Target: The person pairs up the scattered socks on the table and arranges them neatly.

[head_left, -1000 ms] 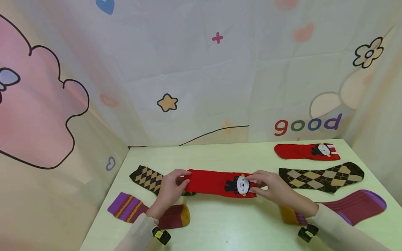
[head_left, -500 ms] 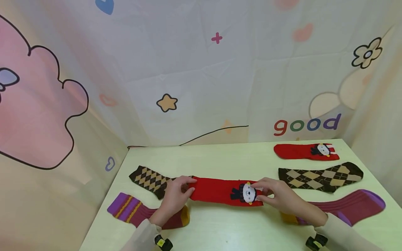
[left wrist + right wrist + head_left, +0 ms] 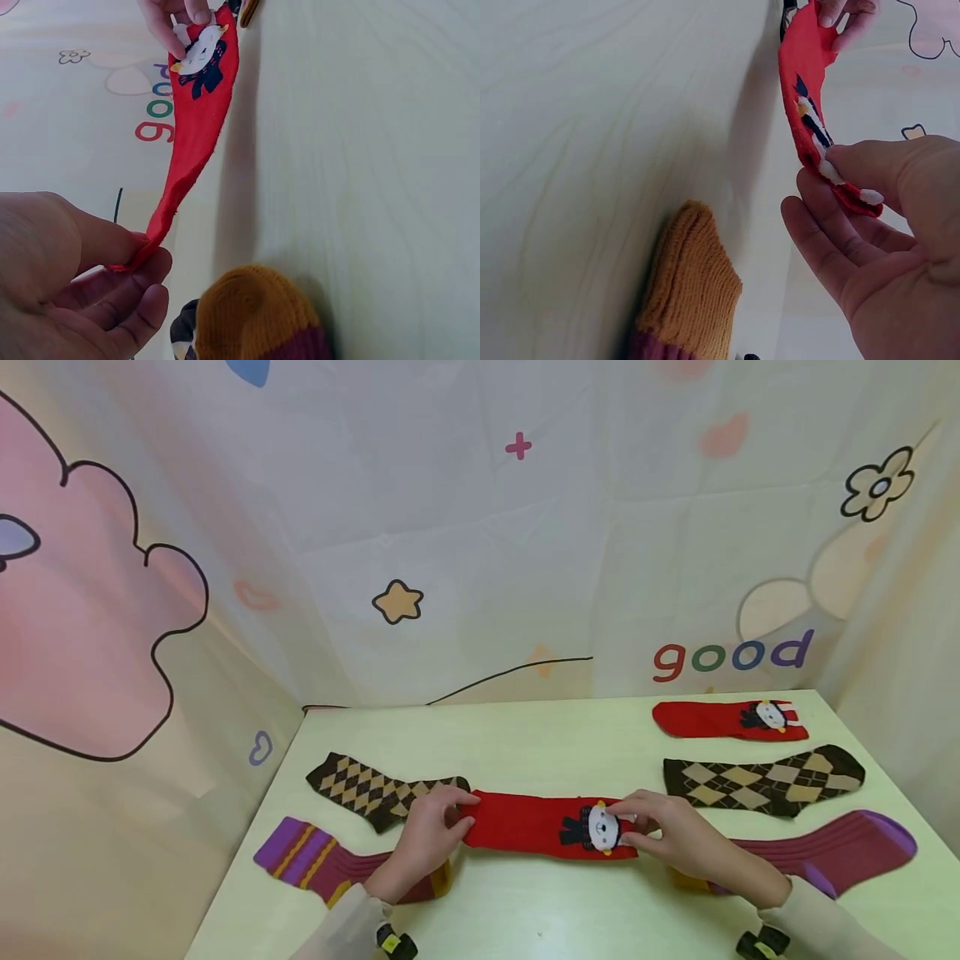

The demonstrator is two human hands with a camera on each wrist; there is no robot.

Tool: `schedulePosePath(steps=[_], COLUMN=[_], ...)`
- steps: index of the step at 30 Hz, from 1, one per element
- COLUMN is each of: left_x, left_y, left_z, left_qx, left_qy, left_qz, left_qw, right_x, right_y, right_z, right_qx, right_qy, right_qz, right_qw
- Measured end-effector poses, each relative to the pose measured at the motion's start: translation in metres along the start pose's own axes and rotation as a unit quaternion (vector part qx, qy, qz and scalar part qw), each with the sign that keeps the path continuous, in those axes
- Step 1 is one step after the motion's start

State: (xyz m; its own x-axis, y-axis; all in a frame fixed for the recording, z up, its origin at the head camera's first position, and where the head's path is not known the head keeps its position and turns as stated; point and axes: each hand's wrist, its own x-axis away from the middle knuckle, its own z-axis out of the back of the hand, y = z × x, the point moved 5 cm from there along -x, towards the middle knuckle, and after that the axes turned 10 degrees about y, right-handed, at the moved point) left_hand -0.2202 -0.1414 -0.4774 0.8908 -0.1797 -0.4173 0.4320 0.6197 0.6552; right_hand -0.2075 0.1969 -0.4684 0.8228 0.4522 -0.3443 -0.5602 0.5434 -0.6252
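A red sock [image 3: 517,822] with a white animal face on it is stretched between both hands, raised over the middle of the table. My left hand [image 3: 431,827] pinches its left end between thumb and fingers; in the left wrist view the sock [image 3: 199,127] runs from these fingers up to the other hand. At the face end, my right hand [image 3: 663,827] pinches the cuff, thumb on top and fingers beneath, as the right wrist view shows. A matching red sock [image 3: 705,720] lies flat at the back right of the table.
Argyle socks lie at left [image 3: 375,789] and right [image 3: 757,785]. A purple-and-maroon striped sock [image 3: 322,860] is partly under the left forearm; a similar sock [image 3: 847,852] lies partly behind the right forearm. A printed curtain [image 3: 480,568] stands along the table's back edge.
Both hands have moved the red sock to the right and nearer the person, keeping it stretched. More of the left argyle sock's end shows now.
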Motion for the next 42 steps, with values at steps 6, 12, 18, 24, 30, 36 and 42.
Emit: schedulePosePath(steps=[6,12,18,24,30,36,42], left_x=[0.001,0.002,0.004,0.005,0.005,0.006,0.007], left_y=[-0.001,-0.002,-0.002,-0.003,-0.005,-0.005,-0.002], left_z=[-0.008,-0.011,-0.015,-0.019,-0.022,-0.025,-0.026], left_qx=[-0.021,-0.029,-0.03,-0.031,-0.028,-0.028,-0.034], left_qy=[-0.018,-0.029,-0.065,-0.082,-0.093,-0.099,-0.097], left_qz=[-0.009,-0.009,0.005,0.005,0.002,0.001,-0.012], left_qw=[0.9996,0.9991,0.9974,0.9961,0.9952,0.9947,0.9946], right_x=[0.001,0.001,0.002,0.003,0.003,0.004,0.006], right_y=[0.002,0.001,0.001,0.0,0.0,0.003,0.004], right_z=[-0.001,-0.001,-0.003,-0.007,-0.01,-0.012,-0.012], right_qx=[0.008,0.013,0.024,0.061,0.095,0.116,0.13], right_qy=[-0.01,-0.025,-0.045,-0.051,-0.053,-0.064,-0.067], right_qz=[-0.008,-0.016,-0.028,0.005,0.034,0.022,0.02], right_qw=[1.0,0.999,0.998,0.997,0.993,0.991,0.989])
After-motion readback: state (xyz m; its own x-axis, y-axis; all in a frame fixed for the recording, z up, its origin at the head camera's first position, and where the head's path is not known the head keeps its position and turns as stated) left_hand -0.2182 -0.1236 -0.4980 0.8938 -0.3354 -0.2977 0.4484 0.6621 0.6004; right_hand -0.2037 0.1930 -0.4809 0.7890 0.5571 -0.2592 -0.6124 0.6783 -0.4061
